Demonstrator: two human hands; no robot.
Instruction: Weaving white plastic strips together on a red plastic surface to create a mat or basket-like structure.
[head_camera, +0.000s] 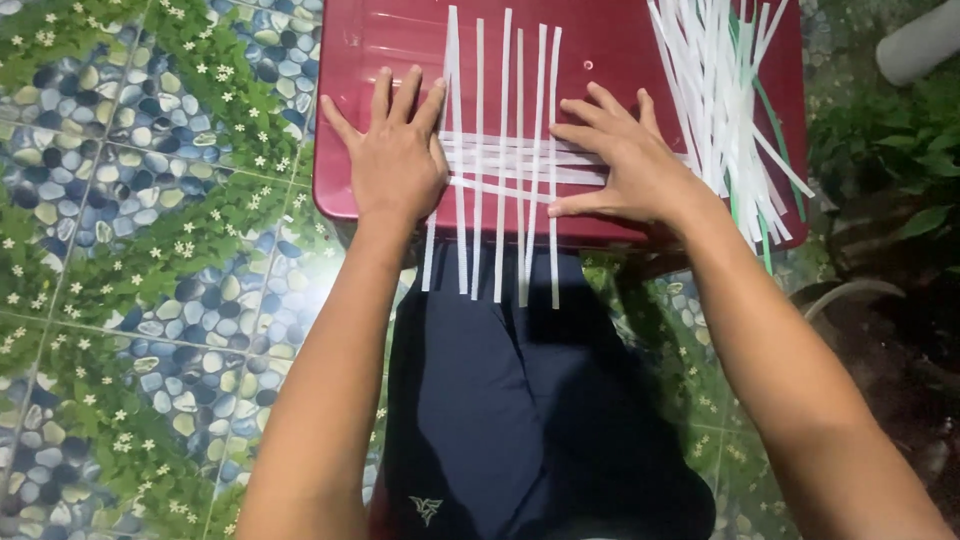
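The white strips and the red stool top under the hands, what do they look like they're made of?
White strips: probably thin plastic strapping or stiff paper; flat, matte, holding straight past the edge.
Red stool top: looks like moulded plastic, glossy, with light glare and a rounded rim.

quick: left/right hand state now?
Left hand: open, flat, pressing the woven white strips on the red stool.
Right hand: open, fingers spread, pressing the same strips; nothing gripped.

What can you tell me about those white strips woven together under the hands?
The woven strips look like thin, flat white paper. Several long ones run lengthwise, overhanging the near edge of the red stool; a few shorter ones cross them. The left hand and right hand press flat on either side.
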